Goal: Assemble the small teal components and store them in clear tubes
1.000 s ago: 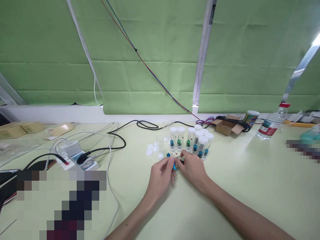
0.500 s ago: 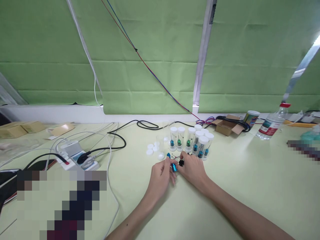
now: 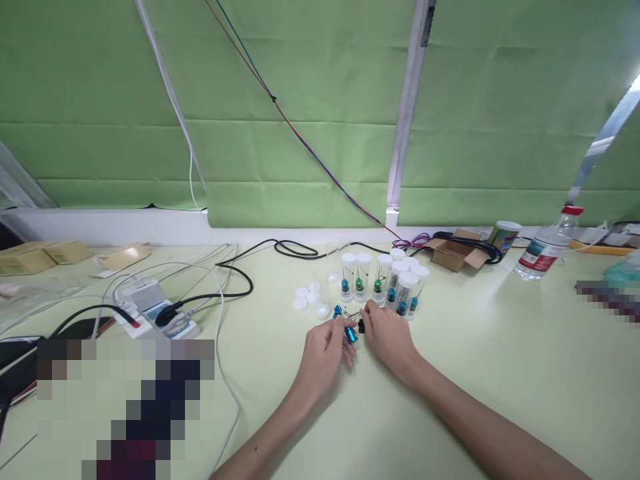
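Note:
Between the thumb and fingers of my left hand [image 3: 323,350] is a small shiny blue cylindrical piece [image 3: 351,335]. My right hand [image 3: 391,335] is closed just to its right, its fingertips pinched at a small black piece [image 3: 361,326]. Another small blue piece [image 3: 337,311] and thin metal bits lie just beyond the fingertips. Behind my hands stand several clear tubes with white caps [image 3: 363,260], holding blue or green pieces with thin wires. To their left are a clear tube [image 3: 320,283] and several loose white caps [image 3: 301,303].
A power strip [image 3: 167,313] with plugged-in cables sits at the left. Black cable [image 3: 295,250] runs along the back. An opened cardboard box [image 3: 457,252], a printed canister [image 3: 503,237] and a water bottle [image 3: 543,250] stand at the right rear.
My right fingertips have drawn slightly apart from the blue piece in my left hand, with the black piece at them. The blue piece has tilted a little.

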{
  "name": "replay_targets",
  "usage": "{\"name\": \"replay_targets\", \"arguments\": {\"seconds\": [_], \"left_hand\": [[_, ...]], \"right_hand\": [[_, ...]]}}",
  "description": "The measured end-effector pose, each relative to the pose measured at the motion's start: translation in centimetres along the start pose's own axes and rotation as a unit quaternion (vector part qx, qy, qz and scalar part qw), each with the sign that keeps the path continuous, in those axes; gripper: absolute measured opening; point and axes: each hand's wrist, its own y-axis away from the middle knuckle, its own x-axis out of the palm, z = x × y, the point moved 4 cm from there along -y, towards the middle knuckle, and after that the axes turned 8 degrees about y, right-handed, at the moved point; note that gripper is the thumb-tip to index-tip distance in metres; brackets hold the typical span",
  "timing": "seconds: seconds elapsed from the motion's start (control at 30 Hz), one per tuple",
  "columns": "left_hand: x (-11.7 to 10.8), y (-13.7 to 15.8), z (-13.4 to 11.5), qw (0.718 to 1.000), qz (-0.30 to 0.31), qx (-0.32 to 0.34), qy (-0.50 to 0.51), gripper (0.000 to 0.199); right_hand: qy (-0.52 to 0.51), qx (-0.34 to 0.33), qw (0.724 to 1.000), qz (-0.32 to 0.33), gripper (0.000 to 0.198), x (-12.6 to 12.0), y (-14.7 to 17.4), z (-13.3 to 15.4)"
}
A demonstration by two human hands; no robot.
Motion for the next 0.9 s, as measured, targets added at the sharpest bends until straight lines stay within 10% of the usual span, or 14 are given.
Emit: {"name": "replay_targets", "arguments": {"seconds": [0.53, 0.9], "left_hand": [[0.59, 0.29, -0.4, 0.999, 0.015, 0.018, -0.022, 0.039], [0.08, -0.29, 0.23, 1.0, 0.001, -0.027, 0.01, 0.032]], "right_hand": [[-0.009, -0.013, 1.0, 0.013, 0.019, 0.5, -0.22, -0.27], [-0.18, -0.079, 0.975, -0.108, 0.015, -0.12, -0.04, 0.22]]}}
